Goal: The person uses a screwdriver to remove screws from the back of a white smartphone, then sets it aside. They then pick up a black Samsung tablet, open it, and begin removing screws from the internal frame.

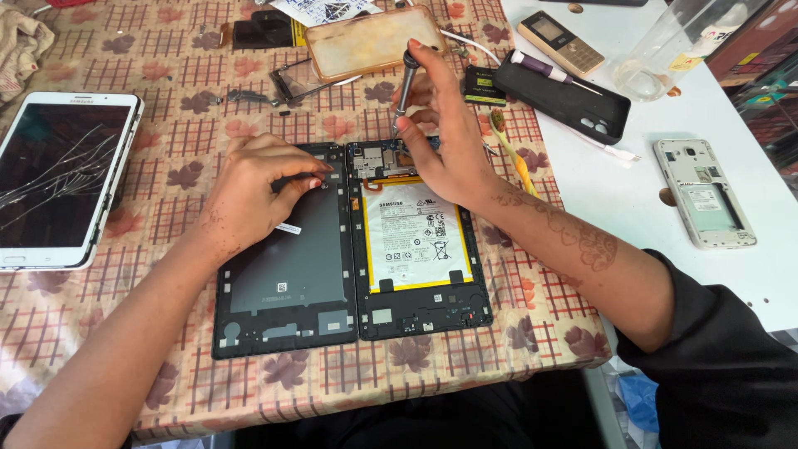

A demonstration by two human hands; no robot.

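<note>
We see an opened tablet [420,249] lying near the front edge of the table [125,75], its back cover [287,266] folded out flat just beside it on the left, so the white battery [416,237] and the circuit board [378,160] above it face up.

Our right hand [449,141] is closed around a screwdriver [406,87], fingers pinching the shaft and one fingertip capping the top. The tool stands nearly upright with its tip down at the board, likely so that it meets a screw squarely.

Our left hand [258,195] rests on the upper part of the back cover, fingers curled and pinched together. It seems to steady the cover; whether it holds a small part between the fingertips we cannot tell.

A cracked white tablet [58,179] lies well apart at the left. Beyond the work lie a tan phone case [370,41], a black case [565,100] with a second screwdriver [549,71] on it, a small keypad phone [561,43], and at the right an open-backed white phone [705,193], all kept within reach but clear of the hands.
</note>
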